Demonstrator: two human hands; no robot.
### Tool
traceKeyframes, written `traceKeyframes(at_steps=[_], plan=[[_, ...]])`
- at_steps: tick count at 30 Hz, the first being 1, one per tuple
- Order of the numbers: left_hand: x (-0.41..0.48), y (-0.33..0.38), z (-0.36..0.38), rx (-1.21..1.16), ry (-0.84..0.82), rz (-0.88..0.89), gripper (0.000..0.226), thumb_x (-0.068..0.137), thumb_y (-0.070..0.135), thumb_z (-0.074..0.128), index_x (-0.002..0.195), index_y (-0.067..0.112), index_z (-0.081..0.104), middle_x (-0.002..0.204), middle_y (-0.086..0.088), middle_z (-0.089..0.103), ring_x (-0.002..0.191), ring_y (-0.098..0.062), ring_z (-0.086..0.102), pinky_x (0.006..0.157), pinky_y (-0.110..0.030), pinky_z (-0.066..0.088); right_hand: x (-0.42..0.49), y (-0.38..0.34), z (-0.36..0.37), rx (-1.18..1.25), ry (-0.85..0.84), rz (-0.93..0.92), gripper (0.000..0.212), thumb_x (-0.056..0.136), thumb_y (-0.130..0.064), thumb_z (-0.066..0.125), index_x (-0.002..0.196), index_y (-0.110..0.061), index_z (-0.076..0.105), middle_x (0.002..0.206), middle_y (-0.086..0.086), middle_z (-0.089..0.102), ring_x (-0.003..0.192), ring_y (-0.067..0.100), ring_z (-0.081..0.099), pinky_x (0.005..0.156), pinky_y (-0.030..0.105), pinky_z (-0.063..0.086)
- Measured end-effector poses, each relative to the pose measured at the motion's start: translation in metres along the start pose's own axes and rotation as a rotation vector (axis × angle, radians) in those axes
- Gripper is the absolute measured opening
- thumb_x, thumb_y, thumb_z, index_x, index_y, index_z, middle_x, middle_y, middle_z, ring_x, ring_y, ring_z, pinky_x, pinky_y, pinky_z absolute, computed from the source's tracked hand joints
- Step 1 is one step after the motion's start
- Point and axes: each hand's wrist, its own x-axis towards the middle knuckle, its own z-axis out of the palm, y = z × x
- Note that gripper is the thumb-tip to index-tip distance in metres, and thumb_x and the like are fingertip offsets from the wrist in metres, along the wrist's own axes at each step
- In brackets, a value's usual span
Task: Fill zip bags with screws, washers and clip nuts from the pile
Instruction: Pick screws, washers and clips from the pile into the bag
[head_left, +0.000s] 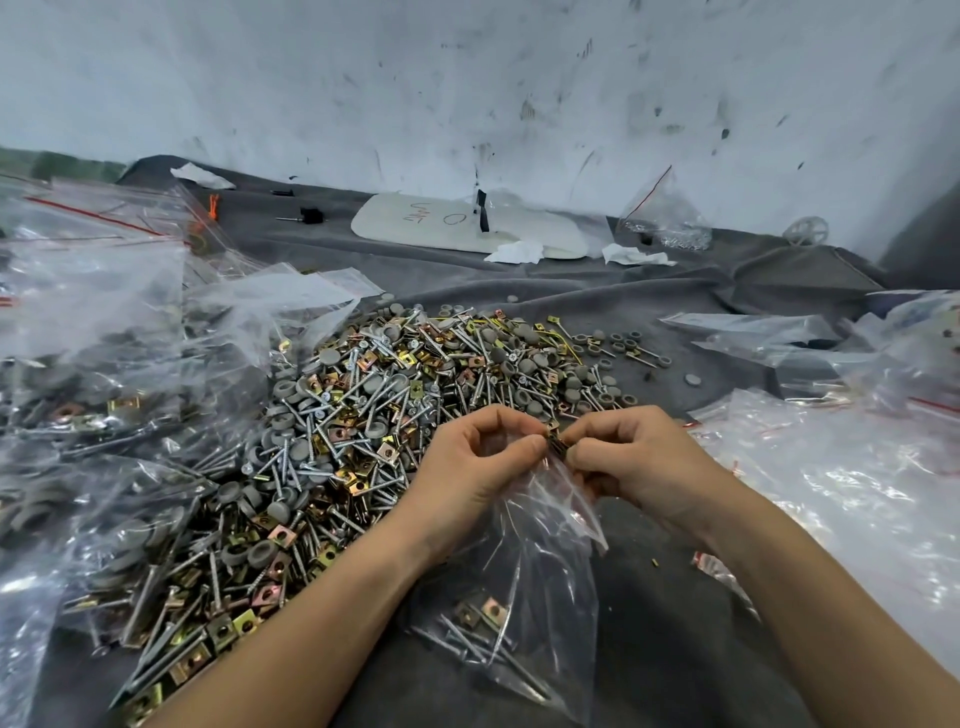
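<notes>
Left hand (475, 460) pinching the top edge of a clear zip bag (550, 582), right hand (636, 457) pinching clip nuts (555, 441) at its mouth, some screws lying in its bottom, bag just before the pile (363, 410), on grey cloth (675, 623), filled bags (78, 374) at left

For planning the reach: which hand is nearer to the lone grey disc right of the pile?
Right. The right hand is left of the grey disc; the left hand lies farther left.

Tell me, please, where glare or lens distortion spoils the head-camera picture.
Head view: glare streaks the empty bags at right and the filled bags at left; the wide lens stretches the frame's edges; the pile and the held zip bag are sharp; light is soft, shadows faint.
</notes>
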Motion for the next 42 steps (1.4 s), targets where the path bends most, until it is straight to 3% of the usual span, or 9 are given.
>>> traceKeyframes(at_steps=[9,16,20,22,25,28,32,37,42], plan=[[0.000,-0.001,0.002,0.079,0.080,-0.012,0.013,0.084,0.001,0.067,0.091,0.012,0.069,0.083,-0.015,0.065,0.076,-0.022,0.063,0.074,-0.031,0.055,0.001,0.000,0.002,0.000,0.067,-0.031,0.033,0.082,0.011,0.056,0.061,-0.009,0.072,0.053,0.004,0.063,0.046,0.009,0.057,0.046,0.017,0.047],[0.001,-0.001,0.004,0.036,0.070,-0.017,0.007,0.085,0.001,0.065,0.082,0.008,0.066,0.070,-0.002,0.068,0.066,-0.012,0.063,0.063,-0.020,0.054,-0.003,-0.004,0.006,-0.085,0.108,-0.067,0.018,0.084,0.004,0.061,0.070,-0.005,0.069,0.053,0.002,0.063,0.046,0.008,0.057,0.047,0.017,0.048],[0.003,-0.002,0.004,-0.112,0.037,-0.105,0.005,0.075,0.014,0.066,0.074,0.009,0.065,0.062,-0.003,0.063,0.054,-0.012,0.059,0.053,-0.022,0.051,-0.004,-0.004,0.008,-0.274,0.118,-0.116,0.016,0.081,-0.006,0.069,0.066,-0.010,0.067,0.055,0.005,0.063,0.050,0.012,0.058,0.053,0.024,0.049],[0.003,-0.001,0.004,-0.154,0.035,-0.145,0.010,0.081,0.007,0.063,0.071,0.008,0.064,0.060,-0.004,0.061,0.051,-0.012,0.058,0.051,-0.022,0.051,-0.003,-0.003,0.010,-0.395,0.172,-0.150,0.017,0.078,-0.012,0.074,0.063,-0.017,0.066,0.055,0.001,0.063,0.052,0.012,0.058,0.055,0.029,0.049],[0.005,0.001,0.004,-0.232,0.036,-0.172,0.006,0.077,0.007,0.063,0.071,0.005,0.064,0.059,-0.005,0.062,0.050,-0.013,0.061,0.050,-0.022,0.052,-0.003,-0.005,0.009,-0.497,0.257,-0.246,0.018,0.071,-0.017,0.080,0.079,-0.026,0.066,0.071,-0.005,0.067,0.065,0.012,0.063,0.065,0.027,0.051],[0.005,0.000,0.004,-0.284,0.001,-0.202,0.013,0.070,0.011,0.064,0.076,0.000,0.063,0.063,-0.008,0.063,0.052,-0.014,0.061,0.051,-0.022,0.053,-0.006,-0.007,0.010,-0.519,0.215,-0.345,0.030,0.071,-0.013,0.081,0.089,-0.032,0.067,0.085,-0.008,0.067,0.075,0.008,0.066,0.075,0.026,0.055],[0.005,0.000,0.000,-0.332,-0.057,-0.288,0.018,0.070,0.013,0.066,0.080,-0.002,0.062,0.068,-0.009,0.060,0.055,-0.016,0.059,0.052,-0.024,0.052,-0.005,-0.008,0.014,-0.580,0.242,-0.435,0.026,0.070,-0.008,0.081,0.094,-0.016,0.073,0.086,-0.005,0.065,0.077,0.011,0.066,0.078,0.031,0.056],[0.005,0.003,0.000,-0.386,-0.098,-0.361,0.020,0.073,0.013,0.061,0.087,-0.002,0.057,0.061,-0.005,0.059,0.048,-0.013,0.057,0.047,-0.021,0.049,-0.005,-0.010,0.016,-0.648,0.250,-0.480,0.026,0.072,-0.008,0.079,0.097,-0.009,0.073,0.082,-0.013,0.060,0.077,0.008,0.062,0.079,0.024,0.053],[0.004,0.005,-0.003,-0.484,-0.192,-0.479,0.032,0.078,0.013,0.060,0.105,-0.002,0.050,0.072,-0.008,0.052,0.052,-0.015,0.055,0.051,-0.025,0.051,-0.005,-0.010,0.018,-0.693,0.258,-0.542,0.026,0.072,-0.007,0.079,0.097,-0.008,0.072,0.085,-0.006,0.062,0.077,0.006,0.062,0.076,0.017,0.052]])
